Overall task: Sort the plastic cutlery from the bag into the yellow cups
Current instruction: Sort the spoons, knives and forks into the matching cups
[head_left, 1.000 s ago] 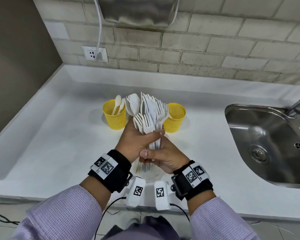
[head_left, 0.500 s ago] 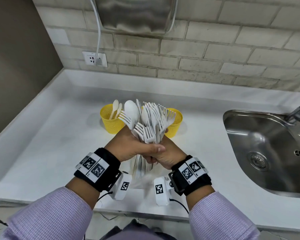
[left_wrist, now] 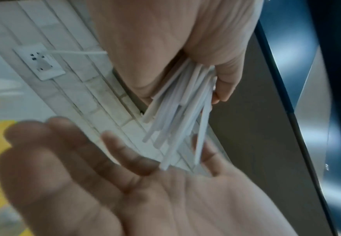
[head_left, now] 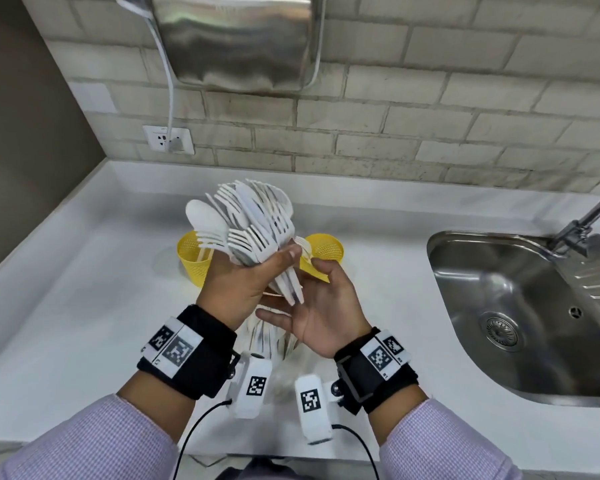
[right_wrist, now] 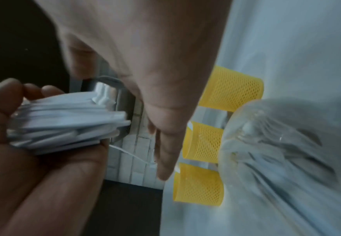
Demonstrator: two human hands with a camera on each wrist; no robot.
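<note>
My left hand (head_left: 238, 284) grips a thick bundle of white plastic forks and spoons (head_left: 253, 223) by the handles and holds it in the air over the yellow mesh cups, heads tilted up and to the left. The right hand (head_left: 323, 306) lies open, palm up, just under the handle ends (left_wrist: 181, 111). The clear bag (head_left: 274, 344) sits crumpled on the counter below both hands. One cup (head_left: 193, 258) shows at the left and one (head_left: 326, 249) at the right. The right wrist view shows three cups (right_wrist: 204, 142) in a row beside the bag (right_wrist: 287, 159).
A steel sink (head_left: 499, 271) with a tap (head_left: 589, 220) takes up the right side of the white counter (head_left: 84, 306). Behind it runs a tiled wall with a socket (head_left: 168, 140) and a steel box (head_left: 236, 39) above. A dark wall bounds the left.
The right hand has let go of the handles and opened under them. The bundle has come out of the bag, which now lies on the counter. The left hand has lifted it and tilted it left.
</note>
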